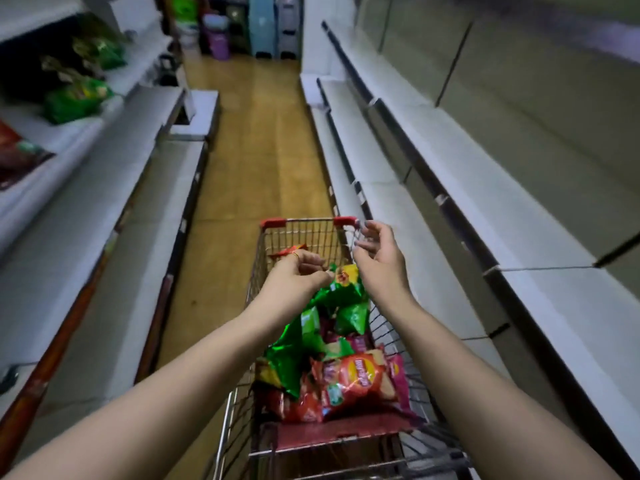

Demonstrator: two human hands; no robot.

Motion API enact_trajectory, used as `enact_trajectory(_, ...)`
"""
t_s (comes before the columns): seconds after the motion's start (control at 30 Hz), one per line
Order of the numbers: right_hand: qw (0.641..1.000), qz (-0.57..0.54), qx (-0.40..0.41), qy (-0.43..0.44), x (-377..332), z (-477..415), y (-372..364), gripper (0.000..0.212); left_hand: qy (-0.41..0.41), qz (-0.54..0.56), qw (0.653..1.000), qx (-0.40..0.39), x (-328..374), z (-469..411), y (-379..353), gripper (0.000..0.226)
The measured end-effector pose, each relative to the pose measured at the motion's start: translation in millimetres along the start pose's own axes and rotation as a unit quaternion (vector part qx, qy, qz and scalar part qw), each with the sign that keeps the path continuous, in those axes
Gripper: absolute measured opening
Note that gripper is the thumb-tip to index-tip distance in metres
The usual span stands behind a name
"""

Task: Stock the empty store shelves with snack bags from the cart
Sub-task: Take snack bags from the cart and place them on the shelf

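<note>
The left hand (298, 277) pinches the top of a green bag (343, 291) in the cart (304, 233). The right hand (379, 258), loosely curled, holds nothing near its far right corner. A red bag (353, 379) shows the Lay's logo.

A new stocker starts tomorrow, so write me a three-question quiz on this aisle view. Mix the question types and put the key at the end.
1. True or false: the shelves on the right already hold snack bags.
2. Multiple choice: the left hand and the right hand are both A) above the cart, B) resting on a shelf, C) down at the floor.
3. Fill in: the bags on the upper left shelves are mainly ____ in colour.

Key: 1 false; 2 A; 3 green.
</note>
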State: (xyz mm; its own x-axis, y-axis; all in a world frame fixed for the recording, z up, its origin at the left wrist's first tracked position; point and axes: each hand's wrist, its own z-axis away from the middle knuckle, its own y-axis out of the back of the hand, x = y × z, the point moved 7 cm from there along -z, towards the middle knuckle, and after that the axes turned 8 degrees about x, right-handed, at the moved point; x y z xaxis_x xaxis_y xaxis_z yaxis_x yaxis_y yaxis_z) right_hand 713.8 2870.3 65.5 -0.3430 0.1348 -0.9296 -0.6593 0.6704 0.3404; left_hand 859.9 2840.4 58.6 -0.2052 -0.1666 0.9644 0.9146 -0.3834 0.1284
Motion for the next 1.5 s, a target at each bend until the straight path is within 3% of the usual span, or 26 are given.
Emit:
enact_trajectory(0.27,0.981,0.131,-0.126,-0.064,125.6,-39.7,-98.8,0.042,0.114,-0.001,0.99,0.087,-111.5,-56.8,9.4,0.014)
enact_trajectory(0.47,0.955,0.08,-0.161,-0.234,230.1,-59.1,-168.1,0.041,0.165,-0.009,0.978,0.126,-174.5,-73.1,2.6,0.02)
enact_trajectory(0.53,0.943,0.05,-0.166,-0.285,262.5,-63.9,-190.5,0.057,0.181,-0.025,0.975,0.13,-188.0,-78.5,-0.5,0.023)
enact_trajectory(0.63,0.923,0.012,-0.144,-0.357,305.4,-79.0,-218.8,0.106,0.196,-0.033,0.97,0.137,-205.3,-86.8,-1.2,0.025)
enact_trajectory(0.67,0.916,-0.007,-0.132,-0.378,306.6,-81.4,-225.3,0.113,0.201,-0.027,0.969,0.139,-211.6,-88.5,-1.1,0.023)
enact_trajectory(0.83,0.887,-0.052,-0.131,-0.44,315.1,-90.3,-256.0,0.066,0.213,-0.001,0.966,0.15,-230.9,-85.7,1.2,0.017)
enact_trajectory(0.93,0.896,-0.059,-0.103,-0.428,314.7,-85.9,-250.1,0.029,0.216,0.0,0.965,0.15,-234.2,-81.7,2.2,0.019)
enact_trajectory(1.07,0.913,-0.067,-0.053,-0.399,294.6,-79.4,-208.6,0.023,0.221,0.009,0.964,0.146,-226.9,-78.7,-0.6,0.021)
enact_trajectory(1.2,0.907,-0.137,-0.064,-0.394,254.4,-69.0,-152.1,0.021,0.228,0.017,0.962,0.148,-213.9,-70.4,-6.6,0.019)
enact_trajectory(1.37,0.925,-0.197,-0.083,-0.314,202.8,-43.3,-68.3,0.021,0.283,0.158,0.93,0.173,-187.9,-54.7,-9.4,0.048)
enact_trajectory(1.5,0.936,-0.24,-0.091,-0.239,155.5,-22.2,-16.2,0.027,0.239,0.206,0.947,0.062,-139.3,-42.5,-31.5,0.049)
